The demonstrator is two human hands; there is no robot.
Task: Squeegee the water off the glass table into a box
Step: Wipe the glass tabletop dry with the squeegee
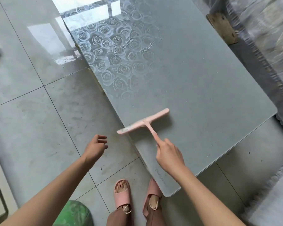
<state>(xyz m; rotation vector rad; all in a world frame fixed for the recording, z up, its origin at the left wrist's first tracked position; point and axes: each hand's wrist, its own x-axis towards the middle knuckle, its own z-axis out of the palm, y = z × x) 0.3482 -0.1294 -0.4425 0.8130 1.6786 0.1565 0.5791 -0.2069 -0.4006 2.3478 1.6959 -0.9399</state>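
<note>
A pink squeegee [143, 121] lies with its blade on the glass table [194, 75], its left end sticking out past the table's left edge. My right hand [167, 154] grips the squeegee's handle, with the index finger stretched along it. My left hand [96, 147] hovers over the floor left of the table edge, fingers loosely curled, holding nothing. Streaks and beads of water [134, 44] sit on the rose-patterned far part of the glass. No box is in view.
Wet, glossy floor tiles [39, 111] spread to the left of the table. My feet in pink slippers [122, 195] stand at the table's near corner. A green object [75, 212] sits at the bottom. Plastic-covered furniture [268, 38] lines the right side.
</note>
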